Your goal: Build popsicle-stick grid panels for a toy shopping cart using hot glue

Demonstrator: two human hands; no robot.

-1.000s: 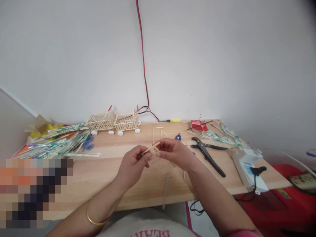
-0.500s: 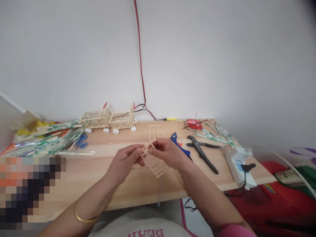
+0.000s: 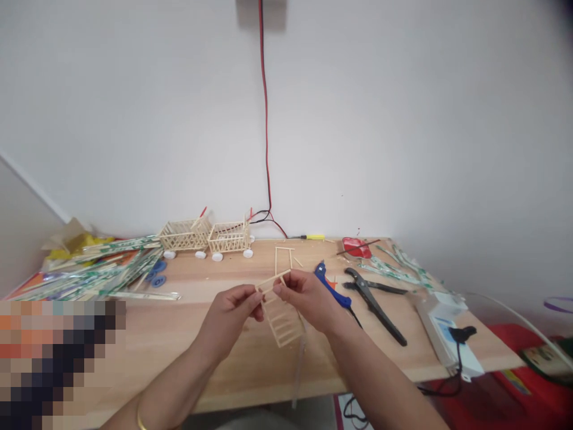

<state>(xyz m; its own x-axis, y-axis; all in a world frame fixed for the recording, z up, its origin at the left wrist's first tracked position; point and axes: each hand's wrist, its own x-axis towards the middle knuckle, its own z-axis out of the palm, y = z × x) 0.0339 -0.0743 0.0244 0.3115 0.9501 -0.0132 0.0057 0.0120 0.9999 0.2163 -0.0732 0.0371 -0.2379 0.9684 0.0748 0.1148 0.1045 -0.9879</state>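
Note:
A ladder-like frame of thin wooden sticks (image 3: 283, 327) is held above the table between both hands, its rungs slanting down toward me. My left hand (image 3: 237, 307) pinches its upper left corner with thumb and fingers. At the upper right corner, my right hand (image 3: 308, 297) has its thumb and fingers closed on the same frame, covering part of that side. Just beyond the hands, a small rectangle of sticks (image 3: 276, 260) lies flat, with a loose short stick (image 3: 298, 261) beside it. A blue glue gun (image 3: 332, 288) lies right of my right hand.
Two stick-built carts (image 3: 185, 236) with white wheels stand by the wall. Wrapped sticks (image 3: 120, 266) and blue wheels (image 3: 158, 280) lie left. Black pliers (image 3: 376, 307), a red packet (image 3: 357, 248) and a white power box (image 3: 447, 334) with cables are right. A yellow-handled screwdriver (image 3: 314, 237) lies behind.
The view has tilted upward, so the table sits lower. Both hands keep their hold on the stick frame, which now hangs at a steeper angle.

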